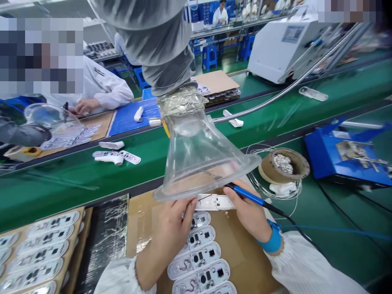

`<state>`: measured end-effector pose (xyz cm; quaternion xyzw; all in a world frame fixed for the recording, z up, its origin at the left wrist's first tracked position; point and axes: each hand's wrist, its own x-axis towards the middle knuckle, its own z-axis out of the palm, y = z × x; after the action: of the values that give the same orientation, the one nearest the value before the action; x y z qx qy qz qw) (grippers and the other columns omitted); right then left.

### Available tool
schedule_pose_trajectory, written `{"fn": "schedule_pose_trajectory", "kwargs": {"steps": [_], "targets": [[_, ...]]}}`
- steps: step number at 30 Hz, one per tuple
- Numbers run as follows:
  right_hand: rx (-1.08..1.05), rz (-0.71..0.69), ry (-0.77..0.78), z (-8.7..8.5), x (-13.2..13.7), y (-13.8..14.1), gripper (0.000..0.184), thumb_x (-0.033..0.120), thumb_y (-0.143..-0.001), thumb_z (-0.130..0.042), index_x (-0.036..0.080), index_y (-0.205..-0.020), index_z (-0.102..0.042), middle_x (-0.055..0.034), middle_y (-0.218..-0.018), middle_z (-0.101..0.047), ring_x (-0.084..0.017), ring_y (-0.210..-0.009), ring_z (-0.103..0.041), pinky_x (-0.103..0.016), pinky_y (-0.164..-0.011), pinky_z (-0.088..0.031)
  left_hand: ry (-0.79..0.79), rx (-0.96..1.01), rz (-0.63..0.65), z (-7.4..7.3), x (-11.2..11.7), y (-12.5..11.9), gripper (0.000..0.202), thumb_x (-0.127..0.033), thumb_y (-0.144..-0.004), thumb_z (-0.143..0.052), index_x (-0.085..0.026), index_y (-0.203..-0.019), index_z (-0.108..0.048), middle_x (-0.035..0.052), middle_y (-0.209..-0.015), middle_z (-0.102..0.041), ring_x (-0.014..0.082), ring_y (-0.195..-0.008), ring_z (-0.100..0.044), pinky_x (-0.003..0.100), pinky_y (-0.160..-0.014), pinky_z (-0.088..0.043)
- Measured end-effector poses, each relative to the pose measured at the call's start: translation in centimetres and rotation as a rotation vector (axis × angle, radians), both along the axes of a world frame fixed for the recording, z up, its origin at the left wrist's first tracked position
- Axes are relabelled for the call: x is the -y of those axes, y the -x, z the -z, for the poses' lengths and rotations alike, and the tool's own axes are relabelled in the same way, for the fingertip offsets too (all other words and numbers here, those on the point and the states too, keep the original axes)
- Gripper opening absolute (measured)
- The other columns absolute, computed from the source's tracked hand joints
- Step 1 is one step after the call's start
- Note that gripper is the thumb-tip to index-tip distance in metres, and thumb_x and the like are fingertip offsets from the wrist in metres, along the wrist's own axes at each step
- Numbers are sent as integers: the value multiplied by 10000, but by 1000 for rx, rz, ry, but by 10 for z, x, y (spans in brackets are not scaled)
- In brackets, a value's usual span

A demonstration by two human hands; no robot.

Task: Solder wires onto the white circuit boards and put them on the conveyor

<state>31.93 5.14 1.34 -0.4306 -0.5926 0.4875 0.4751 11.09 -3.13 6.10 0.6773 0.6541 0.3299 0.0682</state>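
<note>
My right hand (pixel 249 210), with a blue band on the wrist, grips a blue soldering iron (pixel 246 193) like a pen. Its tip end lies behind the clear funnel-shaped hood (pixel 199 159). My left hand (pixel 176 220) is closed, thumb and finger pinched at the left end of a white plastic housing (pixel 221 202). From those fingertips a thin dark wire (pixel 204 197) runs over the housing. Below it, several white oval panels (pixel 199 257) with black components lie in a column on brown cardboard (pixel 245 257).
A grey flexible duct (pixel 153 41) hangs down to the hood. On the right are a cardboard spool (pixel 283 167) with shiny metal strands and a blue device (pixel 349 155). Panels on cardboard (pixel 39 245) sit left. Across the green conveyor (pixel 147 163), a co-worker (pixel 101 81) handles parts.
</note>
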Motion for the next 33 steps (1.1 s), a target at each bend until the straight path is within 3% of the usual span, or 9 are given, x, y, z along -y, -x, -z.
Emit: {"fn": "schedule_pose_trajectory", "kwargs": {"steps": [3,7,9,14,20,23,28,30,33], "targets": [[-45,-7,7,0,-1,0,270,398,-987,-724,283,-1222,-789,-67,-1245,-796,-303,-1170,-747,-452,-1009,-639,172,11,90,0,-11,-1,145,-340,-1014,-633,-261,-1119,-693,67,-1076,-797,251,-962,-776,393,-838,-632],[-41,-12,-19,-2,-1,0,253,375,-980,-728,278,-1202,-799,-72,-1221,-802,-294,-1152,-754,-446,-1026,-632,337,17,204,-5,-22,-3,115,-323,-1015,-621,-263,-1047,-713,18,-880,-797,214,-740,-758,332,-658,-591],[-45,7,-11,-2,-2,0,248,374,-978,-729,272,-1192,-803,-71,-1212,-806,-290,-1144,-758,-444,-1029,-630,297,63,198,-5,-24,-4,150,-311,-1027,-596,-267,-1016,-739,24,-893,-813,214,-766,-774,334,-684,-600],[-86,60,51,2,-8,0,259,399,-946,-753,263,-1160,-812,-75,-1198,-813,-290,-1120,-765,-442,-991,-643,157,314,114,-1,-21,-3,151,-338,-994,-659,-274,-995,-796,54,-1044,-839,241,-1005,-796,397,-914,-635],[-73,91,62,-1,-9,0,263,450,-936,-751,259,-1101,-825,-80,-1160,-819,-294,-1067,-779,-449,-954,-661,298,421,133,-2,-20,0,153,-383,-976,-670,-291,-1017,-785,50,-1106,-822,234,-1034,-781,387,-889,-645],[-43,97,25,-5,-8,0,231,419,-931,-751,264,-1085,-825,-75,-1147,-820,-286,-1079,-773,-427,-966,-653,289,345,72,1,-22,-2,167,-402,-950,-695,-270,-1034,-755,62,-1054,-814,247,-983,-776,414,-897,-633],[-59,93,47,-4,-9,0,211,393,-930,-746,263,-1083,-812,-64,-1155,-817,-274,-1078,-771,-415,-977,-642,232,355,90,4,-24,-7,144,-355,-974,-650,-268,-944,-760,61,-964,-807,237,-933,-763,388,-854,-615],[-67,73,69,-3,-10,-1,221,389,-936,-735,254,-1095,-806,-64,-1160,-816,-274,-1076,-772,-410,-961,-645,236,409,94,3,-24,-6,160,-377,-974,-661,-262,-928,-762,73,-1007,-800,242,-976,-756,395,-882,-609],[-52,61,61,-4,-11,-1,205,376,-948,-719,242,-1080,-802,-65,-1150,-817,-268,-1061,-773,-399,-946,-644,364,475,167,-2,-24,-1,178,-384,-986,-647,-260,-945,-769,74,-1116,-775,223,-982,-739,367,-854,-601]]}}
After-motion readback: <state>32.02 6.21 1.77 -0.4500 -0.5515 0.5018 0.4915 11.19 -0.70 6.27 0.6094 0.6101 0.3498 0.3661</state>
